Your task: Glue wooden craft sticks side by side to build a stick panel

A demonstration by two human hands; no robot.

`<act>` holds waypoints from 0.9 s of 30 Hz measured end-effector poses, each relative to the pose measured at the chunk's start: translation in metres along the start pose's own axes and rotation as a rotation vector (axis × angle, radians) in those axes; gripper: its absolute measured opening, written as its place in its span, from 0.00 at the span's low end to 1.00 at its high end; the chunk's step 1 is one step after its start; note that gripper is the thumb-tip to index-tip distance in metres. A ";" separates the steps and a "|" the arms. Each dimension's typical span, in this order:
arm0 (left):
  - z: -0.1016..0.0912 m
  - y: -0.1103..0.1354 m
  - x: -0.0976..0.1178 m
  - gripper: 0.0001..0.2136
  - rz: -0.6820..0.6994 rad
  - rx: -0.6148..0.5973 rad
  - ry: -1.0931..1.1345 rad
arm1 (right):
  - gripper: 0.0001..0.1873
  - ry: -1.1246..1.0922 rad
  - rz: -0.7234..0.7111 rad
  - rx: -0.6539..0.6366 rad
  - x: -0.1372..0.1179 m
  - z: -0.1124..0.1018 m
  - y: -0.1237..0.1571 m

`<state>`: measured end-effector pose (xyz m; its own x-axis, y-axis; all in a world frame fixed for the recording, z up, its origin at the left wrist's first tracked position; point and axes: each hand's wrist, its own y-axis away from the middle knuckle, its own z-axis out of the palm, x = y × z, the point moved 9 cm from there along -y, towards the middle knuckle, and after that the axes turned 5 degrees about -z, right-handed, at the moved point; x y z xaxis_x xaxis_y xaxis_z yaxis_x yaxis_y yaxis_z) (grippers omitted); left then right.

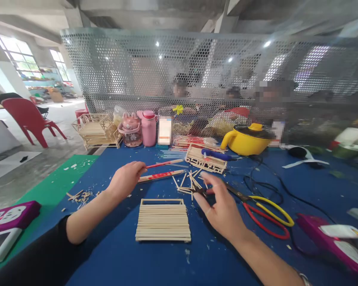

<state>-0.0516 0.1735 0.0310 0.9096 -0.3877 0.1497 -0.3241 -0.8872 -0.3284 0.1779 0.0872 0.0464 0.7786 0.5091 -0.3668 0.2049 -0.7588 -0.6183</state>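
My left hand (125, 178) is closed on a thin chopstick (164, 163) with a red band, held out over the blue table (155, 262). A second chopstick (162, 175) lies just below it. My right hand (223, 208) hovers with fingers spread above a heap of short cut sticks (191, 183), touching them at the fingertips. In front of both hands lies a flat panel of glued wooden sticks (162, 220). Pliers with red and yellow handles (265, 214) rest beside my right hand.
A small stick frame (205, 159) with a blue-handled tool (216, 155) sits further back. Behind stand a yellow pot (246, 140), pink bottles (148, 128), stick models (97, 130) and a perforated metal screen (197, 67) with people beyond. Black cables (274, 178) and purple boxes (340, 242) lie right.
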 end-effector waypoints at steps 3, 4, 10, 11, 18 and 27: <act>-0.018 0.017 0.027 0.12 0.183 0.044 0.019 | 0.21 0.125 -0.086 0.062 -0.009 -0.013 -0.016; -0.023 0.022 0.034 0.13 0.230 0.058 0.021 | 0.16 0.144 -0.129 0.020 -0.015 -0.011 -0.022; -0.036 0.041 0.075 0.15 0.423 0.125 0.044 | 0.17 0.101 -0.220 -0.138 -0.053 0.007 -0.031; -0.036 0.045 0.084 0.15 0.460 0.126 0.063 | 0.17 0.091 -0.237 -0.145 -0.061 0.009 -0.029; -0.049 0.049 0.124 0.16 0.533 0.167 0.221 | 0.14 0.034 -0.238 -0.051 -0.084 -0.005 -0.021; -0.082 0.041 0.097 0.06 -0.138 0.045 1.768 | 0.13 -0.731 0.171 -0.293 -0.093 0.025 -0.002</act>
<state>0.0020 0.0791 0.1087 -0.4222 -0.1267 0.8976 -0.2423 -0.9384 -0.2465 0.0899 0.0514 0.0638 0.2489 0.4362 -0.8647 0.3437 -0.8745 -0.3422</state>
